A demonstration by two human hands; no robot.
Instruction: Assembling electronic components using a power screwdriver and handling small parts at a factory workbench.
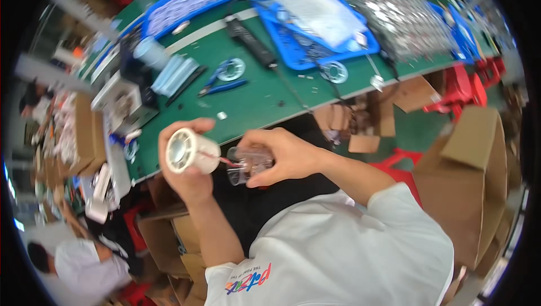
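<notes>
Head-worn fisheye view, downward onto a nearby green bench (262, 97).

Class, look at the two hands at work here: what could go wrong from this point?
First, red wiring runs between the white spoked-end cylinder in the left grip and the clear plastic part in the right grip; pulling them apart might strain it. Second, both are held near the edge of the green tabletop, so a slip could drop one to the floor.
</notes>
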